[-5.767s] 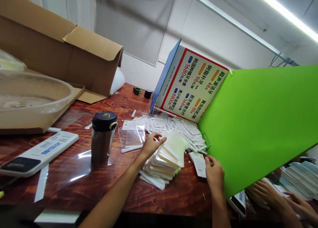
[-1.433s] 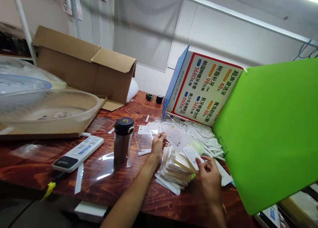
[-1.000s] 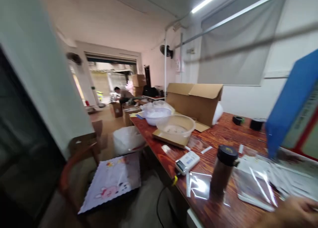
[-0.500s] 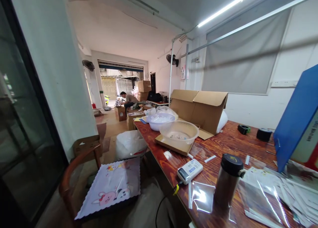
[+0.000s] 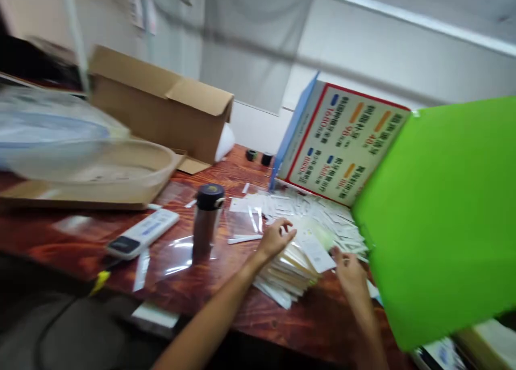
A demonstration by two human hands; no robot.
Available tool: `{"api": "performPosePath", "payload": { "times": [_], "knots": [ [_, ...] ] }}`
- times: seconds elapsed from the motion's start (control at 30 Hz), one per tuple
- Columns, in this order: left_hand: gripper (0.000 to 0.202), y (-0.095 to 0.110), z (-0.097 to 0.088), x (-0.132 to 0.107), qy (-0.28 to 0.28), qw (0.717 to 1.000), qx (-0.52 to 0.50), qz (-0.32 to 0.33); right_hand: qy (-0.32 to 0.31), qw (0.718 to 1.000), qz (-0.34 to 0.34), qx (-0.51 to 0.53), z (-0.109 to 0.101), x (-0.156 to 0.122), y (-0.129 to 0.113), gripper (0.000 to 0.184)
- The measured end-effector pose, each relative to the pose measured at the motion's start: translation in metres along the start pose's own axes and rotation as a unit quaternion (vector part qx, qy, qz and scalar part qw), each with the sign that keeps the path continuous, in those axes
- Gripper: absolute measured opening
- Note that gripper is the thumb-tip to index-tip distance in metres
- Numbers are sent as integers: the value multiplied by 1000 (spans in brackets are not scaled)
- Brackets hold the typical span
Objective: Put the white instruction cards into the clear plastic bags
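Observation:
My left hand (image 5: 277,238) is over the left side of a stack of thin sleeved cards (image 5: 288,273), fingers curled but apart with nothing seen between them. A white card (image 5: 316,251) with small print lies tilted across the top of the stack. At its right edge, my right hand (image 5: 350,270) has its fingers closed on the card's corner, somewhat smeared by motion. Behind both hands many loose white cards (image 5: 290,203) are spread in a heap. Clear plastic sleeves (image 5: 242,222) lie left of the heap.
A blue-backed printed board (image 5: 342,144) and a green panel (image 5: 435,214) wall off the right side. A dark-lidded flask (image 5: 207,219) stands left of the hands. Farther left are a white handheld device (image 5: 143,233), plastic basins (image 5: 161,154) and a cardboard box (image 5: 161,107).
My view has swung right and down from the room to the table. Both my hands, the card stack and the green panel have come into sight.

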State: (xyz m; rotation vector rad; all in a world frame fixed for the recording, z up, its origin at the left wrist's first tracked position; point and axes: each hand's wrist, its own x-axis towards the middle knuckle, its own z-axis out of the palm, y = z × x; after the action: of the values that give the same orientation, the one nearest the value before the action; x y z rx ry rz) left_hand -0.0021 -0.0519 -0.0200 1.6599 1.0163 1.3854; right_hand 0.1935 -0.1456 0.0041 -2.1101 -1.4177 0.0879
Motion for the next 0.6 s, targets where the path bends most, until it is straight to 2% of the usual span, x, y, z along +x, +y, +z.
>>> {"api": "performPosePath", "payload": {
  "times": [0.07, 0.2, 0.27, 0.33, 0.37, 0.4, 0.5, 0.53, 0.6],
  "knots": [
    [25, -6, 3, -2, -21, 999, 41, 20, -7, 1000, 25, -1, -12, -8, 10, 37],
    [28, -4, 2, -5, -48, 997, 66, 10, -24, 998, 36, 45, -6, -20, -2, 33],
    [30, -2, 1, 0, -53, 994, 95, -12, 4, 996, 56, 63, -4, -16, -5, 28],
    [37, -2, 0, 9, -51, 988, 139, -40, 47, 988, 59, 138, -5, -4, -1, 26],
    [42, -3, 0, 14, -53, 985, 157, -54, 65, 973, 62, 215, -6, 6, 2, 27],
    [46, -4, 0, 20, -62, 982, 164, -65, 82, 946, 68, 307, -7, 17, 5, 31],
    [43, -9, -2, 34, -118, 984, 106, -77, 102, 840, 90, 525, -10, 54, 6, 49],
    [40, -11, -3, 37, -124, 987, 77, -71, 100, 817, 89, 560, -10, 64, 4, 53],
    [40, -16, -7, 39, -95, 994, 25, -51, 90, 797, 71, 593, -7, 80, -2, 57]
  ]
}}
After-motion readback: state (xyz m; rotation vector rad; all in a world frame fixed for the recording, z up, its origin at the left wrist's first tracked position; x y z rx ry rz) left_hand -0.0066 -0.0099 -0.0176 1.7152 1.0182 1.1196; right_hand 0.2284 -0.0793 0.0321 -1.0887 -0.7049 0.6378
